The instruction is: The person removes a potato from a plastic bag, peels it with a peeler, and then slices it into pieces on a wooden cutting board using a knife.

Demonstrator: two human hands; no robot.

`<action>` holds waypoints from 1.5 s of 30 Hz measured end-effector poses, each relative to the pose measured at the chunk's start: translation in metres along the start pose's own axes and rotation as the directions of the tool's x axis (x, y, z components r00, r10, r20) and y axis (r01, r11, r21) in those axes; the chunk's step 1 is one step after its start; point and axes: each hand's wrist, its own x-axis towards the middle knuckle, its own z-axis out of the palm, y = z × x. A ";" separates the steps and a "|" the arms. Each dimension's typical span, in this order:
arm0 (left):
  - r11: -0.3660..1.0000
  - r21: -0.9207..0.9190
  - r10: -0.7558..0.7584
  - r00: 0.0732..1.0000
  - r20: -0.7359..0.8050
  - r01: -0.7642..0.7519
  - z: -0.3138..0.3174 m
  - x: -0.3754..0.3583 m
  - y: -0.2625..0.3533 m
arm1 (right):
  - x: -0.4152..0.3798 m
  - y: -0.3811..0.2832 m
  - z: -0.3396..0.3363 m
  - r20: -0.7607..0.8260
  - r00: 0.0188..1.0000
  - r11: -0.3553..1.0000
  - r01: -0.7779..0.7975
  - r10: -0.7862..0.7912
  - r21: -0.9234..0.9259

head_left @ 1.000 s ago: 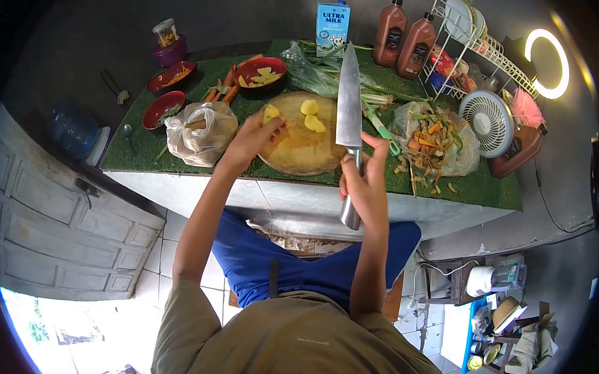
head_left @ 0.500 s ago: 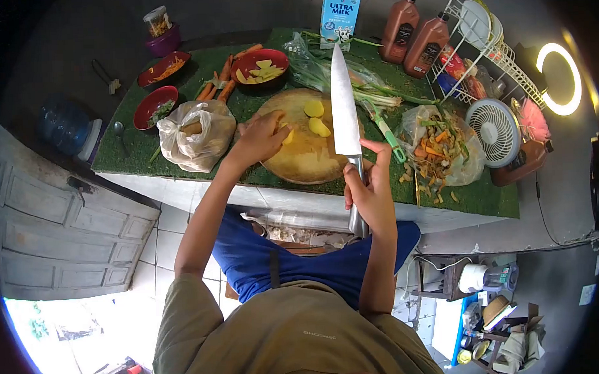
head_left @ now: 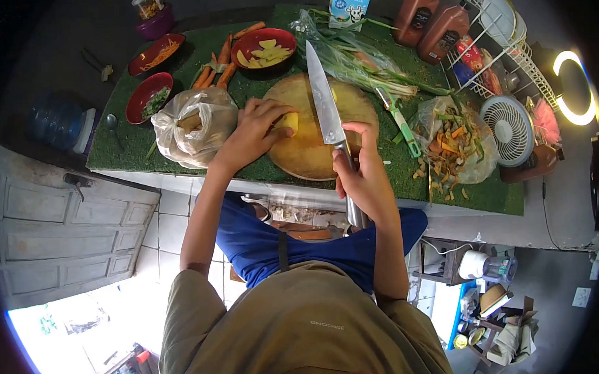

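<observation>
My left hand (head_left: 255, 132) is closed on a yellow potato piece (head_left: 287, 124) at the left part of the round wooden board (head_left: 298, 157). In my right hand (head_left: 366, 178) is the handle of a large knife (head_left: 324, 97), its blade pointing away from me over the board. Part of another yellow piece (head_left: 334, 94) shows behind the blade. Beyond the board stands a dark red bowl (head_left: 264, 64) of cut yellow pieces. A knotted plastic bag (head_left: 195, 128) lies beside my left wrist.
Carrots (head_left: 224, 60) and two red bowls (head_left: 146, 97) (head_left: 156, 55) are at the left. Spring onions (head_left: 388, 78), a green-handled peeler (head_left: 401, 125) and a bag of peelings (head_left: 458, 145) lie right. A milk carton (head_left: 350, 7), brown bottles (head_left: 442, 33) and a dish rack (head_left: 489, 42) stand behind.
The knife blade has swung left and lower over the board. My left hand has closed round the yellow piece. The whole view has shifted slightly.
</observation>
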 end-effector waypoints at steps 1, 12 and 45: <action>1.000 -0.023 -0.009 1.000 -0.007 0.009 -0.001 -0.001 -0.001 | 0.000 -0.001 0.001 0.004 1.000 1.000 0.001 -0.001 -0.009; 0.996 -0.082 0.011 0.994 -0.109 -0.020 0.002 -0.002 -0.001 | 0.003 0.001 0.025 0.075 0.997 0.986 0.039 -0.027 -0.163; 0.977 -0.206 0.004 0.963 -0.268 -0.062 0.009 -0.010 0.003 | 0.005 -0.003 0.039 0.111 0.979 0.892 0.201 -0.171 -0.404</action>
